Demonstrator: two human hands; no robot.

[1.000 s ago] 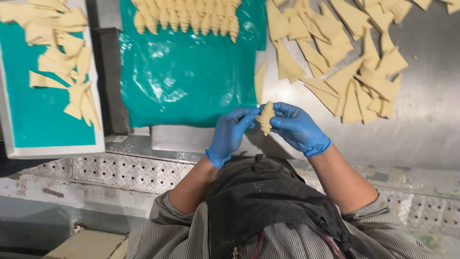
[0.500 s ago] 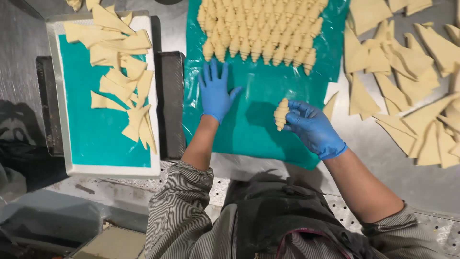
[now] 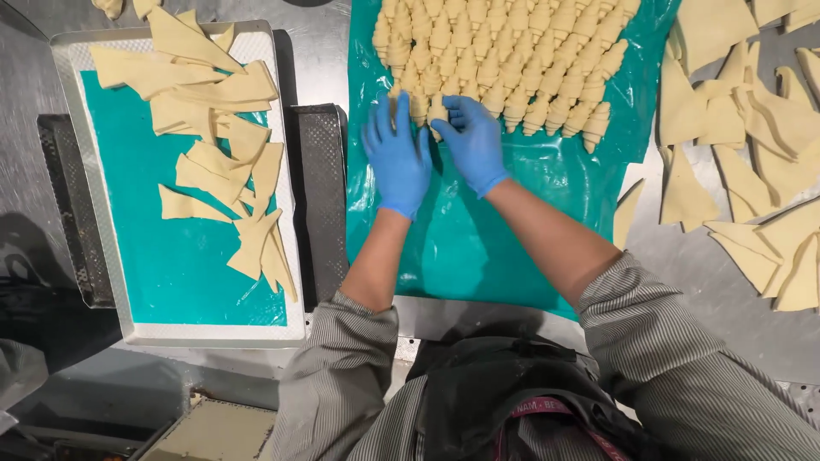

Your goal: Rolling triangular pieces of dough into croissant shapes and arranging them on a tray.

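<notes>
1. The worktop (image 3: 342,51) carries everything.
2. A tray (image 3: 128,329) lies on the left. Flat dough triangles (image 3: 213,154) lie in it, mostly at its far end.
3. A plastic sheet (image 3: 512,239) lies in the middle, just right of the tray.
4. Rows of rolled croissants (image 3: 530,60) sit on the far part of the sheet.
5. The left hand (image 3: 398,158) and right hand (image 3: 471,141) rest side by side at the near edge of the rows, with one rolled piece (image 3: 437,111) between them.
6. More loose triangles (image 3: 752,154) lie on the worktop to the right of the sheet.
</notes>
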